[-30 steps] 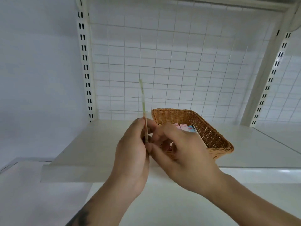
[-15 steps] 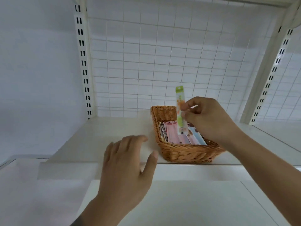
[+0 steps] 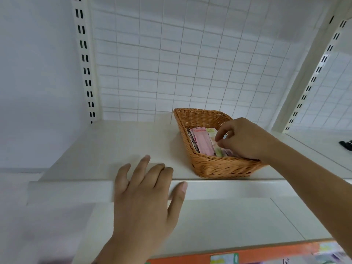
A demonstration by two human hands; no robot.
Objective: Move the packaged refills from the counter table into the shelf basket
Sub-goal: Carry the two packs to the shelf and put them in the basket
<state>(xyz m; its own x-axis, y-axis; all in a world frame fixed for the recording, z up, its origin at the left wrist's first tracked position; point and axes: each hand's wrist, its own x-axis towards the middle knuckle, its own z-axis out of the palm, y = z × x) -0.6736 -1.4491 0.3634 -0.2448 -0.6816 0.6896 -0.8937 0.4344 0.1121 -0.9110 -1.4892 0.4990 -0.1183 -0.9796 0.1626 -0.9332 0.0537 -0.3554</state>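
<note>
A single head-worn view looks forward and slightly down from just in front of a white shelf, close enough that both hands fill the near field. It faces the wire grid back panel, far and centre. The wicker basket sits right of centre, the left upright at far left, and an orange strip along the bottom edge.

Pink, green refill packets lying flat inside wicker basket.
</note>
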